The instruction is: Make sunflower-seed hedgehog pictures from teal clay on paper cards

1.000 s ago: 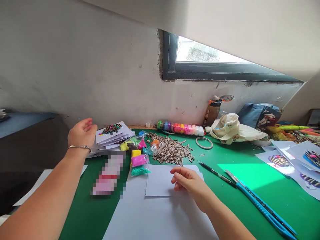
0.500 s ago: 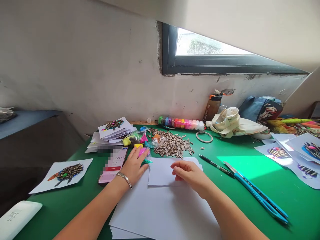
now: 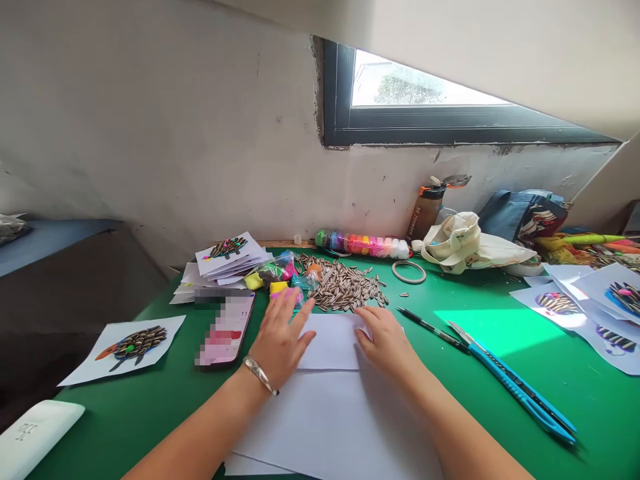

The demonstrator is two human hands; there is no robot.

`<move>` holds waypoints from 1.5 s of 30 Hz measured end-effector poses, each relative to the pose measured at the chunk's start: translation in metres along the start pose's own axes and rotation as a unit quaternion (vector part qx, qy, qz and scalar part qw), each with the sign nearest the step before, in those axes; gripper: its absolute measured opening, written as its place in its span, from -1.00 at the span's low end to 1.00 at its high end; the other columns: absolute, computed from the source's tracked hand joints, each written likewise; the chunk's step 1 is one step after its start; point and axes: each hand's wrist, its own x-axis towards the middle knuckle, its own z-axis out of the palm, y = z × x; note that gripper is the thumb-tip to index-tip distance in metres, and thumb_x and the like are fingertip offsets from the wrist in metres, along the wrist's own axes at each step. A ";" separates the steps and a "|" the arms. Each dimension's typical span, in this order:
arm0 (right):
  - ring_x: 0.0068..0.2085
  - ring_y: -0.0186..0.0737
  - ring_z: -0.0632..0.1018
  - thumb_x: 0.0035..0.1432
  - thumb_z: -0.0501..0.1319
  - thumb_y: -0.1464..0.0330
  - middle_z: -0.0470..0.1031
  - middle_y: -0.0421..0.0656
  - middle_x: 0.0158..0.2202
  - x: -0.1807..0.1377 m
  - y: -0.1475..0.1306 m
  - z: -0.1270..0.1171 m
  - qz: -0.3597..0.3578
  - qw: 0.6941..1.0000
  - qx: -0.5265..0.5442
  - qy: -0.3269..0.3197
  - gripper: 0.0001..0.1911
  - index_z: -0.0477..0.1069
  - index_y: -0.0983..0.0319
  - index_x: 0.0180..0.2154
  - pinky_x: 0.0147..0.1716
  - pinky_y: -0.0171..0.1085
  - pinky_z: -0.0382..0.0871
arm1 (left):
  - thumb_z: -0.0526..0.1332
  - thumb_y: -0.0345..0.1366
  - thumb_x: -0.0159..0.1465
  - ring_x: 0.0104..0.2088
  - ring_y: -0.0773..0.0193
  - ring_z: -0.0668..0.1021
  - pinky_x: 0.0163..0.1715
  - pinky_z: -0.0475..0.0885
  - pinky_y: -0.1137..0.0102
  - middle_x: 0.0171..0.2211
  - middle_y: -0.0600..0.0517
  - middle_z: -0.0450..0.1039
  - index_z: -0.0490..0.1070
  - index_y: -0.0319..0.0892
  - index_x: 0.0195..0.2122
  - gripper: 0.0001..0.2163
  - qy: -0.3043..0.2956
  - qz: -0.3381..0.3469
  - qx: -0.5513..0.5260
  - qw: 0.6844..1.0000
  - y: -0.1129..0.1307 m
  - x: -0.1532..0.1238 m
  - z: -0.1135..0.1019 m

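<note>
A small blank sheet of white paper (image 3: pixel 333 343) lies over larger white sheets (image 3: pixel 335 427) in front of me. My left hand (image 3: pixel 283 337), wearing a silver bangle, rests at the small sheet's left edge with fingers apart. At its right side is my right hand (image 3: pixel 387 340), fingers stretched forward onto the paper and holding nothing. Just past my left fingertips lie pink and yellow clay (image 3: pixel 279 288) and bagged coloured clay (image 3: pixel 273 270). Beyond the paper spreads a heap of striped sunflower seeds (image 3: pixel 345 283).
A phone (image 3: pixel 227 330) and a seed-covered picture (image 3: pixel 133 350) lie left. To the right are a black pen (image 3: pixel 433 330), a blue utility knife (image 3: pixel 515 387) and a tape ring (image 3: pixel 409 271). A bottle (image 3: pixel 425 213) and cloth bag (image 3: pixel 465 247) stand at the back.
My left hand has shifted right onto the small sheet's edge. My right hand has uncurled, its fingers now reaching forward over the sheet's right side.
</note>
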 end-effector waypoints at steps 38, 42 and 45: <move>0.05 -0.11 0.47 0.14 0.03 0.53 0.55 -0.09 -0.01 0.023 0.048 -0.019 0.108 0.993 0.036 0.003 -0.57 0.52 0.20 -0.04 0.07 -0.18 0.27 | 0.15 0.30 0.10 0.33 -0.29 0.01 0.21 -0.20 -0.29 0.37 -0.10 -0.05 -0.04 0.21 0.33 -0.20 -0.198 0.027 -0.013 0.980 0.085 -0.083 0.008; 0.01 -0.10 0.44 0.16 0.02 0.55 0.54 -0.05 -0.05 0.028 0.047 -0.017 0.080 0.996 -0.024 -0.021 -0.59 0.53 0.22 -0.08 0.03 -0.22 0.22 | 0.16 0.25 0.13 0.33 -0.32 -0.01 0.18 -0.18 -0.34 0.37 -0.13 -0.09 -0.11 0.19 0.34 -0.20 -0.241 0.015 -0.036 0.970 0.082 -0.081 0.008; -0.04 -0.13 0.44 0.19 0.02 0.53 0.54 -0.08 -0.10 0.029 0.050 -0.018 0.063 0.996 -0.052 -0.036 -0.62 0.53 0.20 -0.09 -0.03 -0.27 0.21 | 0.14 0.24 0.16 0.33 -0.31 -0.05 0.17 -0.22 -0.36 0.38 -0.14 -0.11 -0.14 0.19 0.34 -0.21 -0.263 0.007 -0.048 0.964 0.079 -0.076 0.004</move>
